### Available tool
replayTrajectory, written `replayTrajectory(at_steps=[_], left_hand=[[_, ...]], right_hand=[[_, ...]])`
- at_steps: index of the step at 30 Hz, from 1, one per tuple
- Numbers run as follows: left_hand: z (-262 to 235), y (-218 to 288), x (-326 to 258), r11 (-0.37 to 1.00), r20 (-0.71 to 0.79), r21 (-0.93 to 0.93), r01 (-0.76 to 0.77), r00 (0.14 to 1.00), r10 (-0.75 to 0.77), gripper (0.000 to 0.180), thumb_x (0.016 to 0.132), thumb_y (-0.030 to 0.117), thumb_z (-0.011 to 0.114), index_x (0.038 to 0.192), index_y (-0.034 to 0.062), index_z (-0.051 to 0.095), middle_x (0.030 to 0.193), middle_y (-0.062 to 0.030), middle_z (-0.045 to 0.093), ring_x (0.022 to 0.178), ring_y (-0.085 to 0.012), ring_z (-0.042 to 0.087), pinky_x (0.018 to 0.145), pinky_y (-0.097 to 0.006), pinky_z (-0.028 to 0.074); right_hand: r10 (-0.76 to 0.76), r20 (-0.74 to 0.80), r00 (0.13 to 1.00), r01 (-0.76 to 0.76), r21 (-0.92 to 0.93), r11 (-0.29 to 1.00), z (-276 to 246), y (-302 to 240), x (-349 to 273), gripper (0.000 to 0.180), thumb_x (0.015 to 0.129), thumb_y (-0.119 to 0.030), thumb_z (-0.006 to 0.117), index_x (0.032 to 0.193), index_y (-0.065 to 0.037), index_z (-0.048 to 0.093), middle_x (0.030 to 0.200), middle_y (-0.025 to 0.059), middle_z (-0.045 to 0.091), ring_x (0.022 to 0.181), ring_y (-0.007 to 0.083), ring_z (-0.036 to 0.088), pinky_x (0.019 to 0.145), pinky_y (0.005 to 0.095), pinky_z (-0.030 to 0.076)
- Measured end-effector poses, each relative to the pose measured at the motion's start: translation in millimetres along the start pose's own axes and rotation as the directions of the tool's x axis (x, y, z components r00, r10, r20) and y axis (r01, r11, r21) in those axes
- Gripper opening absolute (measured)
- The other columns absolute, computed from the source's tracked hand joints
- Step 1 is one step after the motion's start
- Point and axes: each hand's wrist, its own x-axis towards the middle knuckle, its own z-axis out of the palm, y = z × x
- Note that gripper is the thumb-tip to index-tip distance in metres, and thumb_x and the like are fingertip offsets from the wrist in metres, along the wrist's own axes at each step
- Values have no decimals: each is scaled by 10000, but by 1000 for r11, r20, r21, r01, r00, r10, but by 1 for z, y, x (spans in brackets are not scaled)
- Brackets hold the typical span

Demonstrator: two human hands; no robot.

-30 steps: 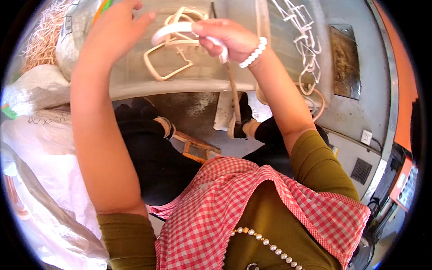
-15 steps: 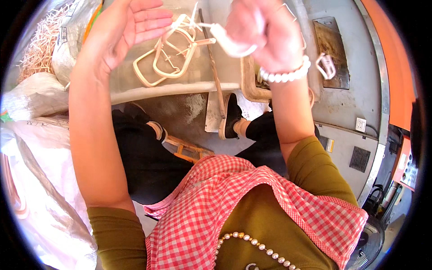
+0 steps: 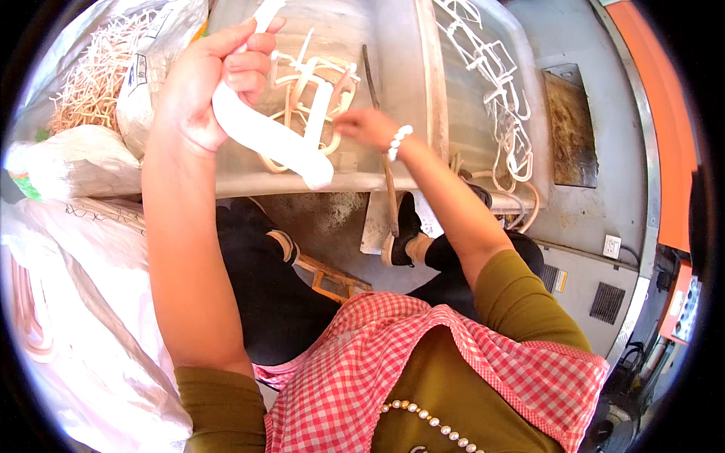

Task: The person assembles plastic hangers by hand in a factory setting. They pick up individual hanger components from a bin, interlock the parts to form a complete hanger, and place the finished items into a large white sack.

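My left hand (image 3: 215, 79), raised at the upper left, has its fingers wrapped round a glossy white bent strip (image 3: 264, 143). One end sticks up above the fist; the rest curves down to the right and doubles back upward. Glare hides its detail. Beyond it, several cream-coloured bent loop frames (image 3: 296, 79) lie loosely together in a pale trough (image 3: 347, 182). My right hand (image 3: 366, 127), wearing a white bead bracelet, is beside these frames at their right, fingers apart and nothing visible in them. Whether its fingertips touch a frame I cannot tell.
A second trough section to the right holds a chain of white loop frames (image 3: 498, 98). A thin stick (image 3: 387, 177) leans over the trough's front edge. Left stands a sack of thin cream pieces (image 3: 102, 72). A stained metal plate (image 3: 572, 128) lies on the grey surface at right.
The white strip has passed from my right hand to my left, whose open palm has closed round it. My right hand has come down and nearer. The view has shifted, revealing the right-hand frames.
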Motion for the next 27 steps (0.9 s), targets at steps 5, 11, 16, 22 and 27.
replayTrajectory(at_steps=[5, 11, 16, 22, 27], left_hand=[[5, 4, -3, 1000, 36, 19, -19, 999, 18, 327, 999, 139, 385, 1248, -74, 400, 758, -18, 414, 514, -38, 354, 379, -163, 306], [3, 15, -8, 998, 49, 16, -59, 997, 58, 328, 988, 151, 420, 1229, -73, 428, 752, -14, 446, 515, -29, 368, 384, -158, 314], [1, 18, -7, 990, 15, 45, -132, 991, 131, 303, 977, 177, 466, 1176, -52, 468, 748, -11, 466, 510, -21, 370, 388, -153, 318], [-6, 18, -7, 990, -114, 24, -140, 983, 142, 312, 988, 179, 446, 1202, -49, 452, 746, 4, 453, 514, -23, 376, 374, -154, 331], [-4, -6, 4, 971, -279, 229, -75, 950, 139, 269, 981, 187, 458, 1136, -32, 479, 835, -51, 577, 572, -58, 513, 462, -154, 472]], right_hand=[[44, 279, 959, 8, -180, 984, 105, 27, 68, 644, 807, -384, 640, 1306, -20, 458, 1227, 231, 561, 1135, 359, 545, 968, 407, 427], [131, 385, 914, 22, -369, 929, 145, 26, 82, 604, 749, -483, 679, 1139, -26, 605, 1146, 172, 624, 1070, 343, 591, 906, 432, 468], [-5, 216, 976, 12, -29, 999, 86, 12, 47, 511, 780, -482, 669, 1079, -68, 654, 1053, 162, 662, 989, 288, 627, 855, 408, 480], [244, -129, 961, 15, 908, 418, -31, -14, -23, 302, 898, -310, 611, 1031, -39, 626, 655, -29, 497, 583, 74, 440, 612, 240, 453], [33, -407, 913, 395, 900, 182, -72, -53, -77, 275, 910, -228, 608, 1080, -13, 595, 691, -58, 497, 601, 53, 441, 605, 226, 438]])
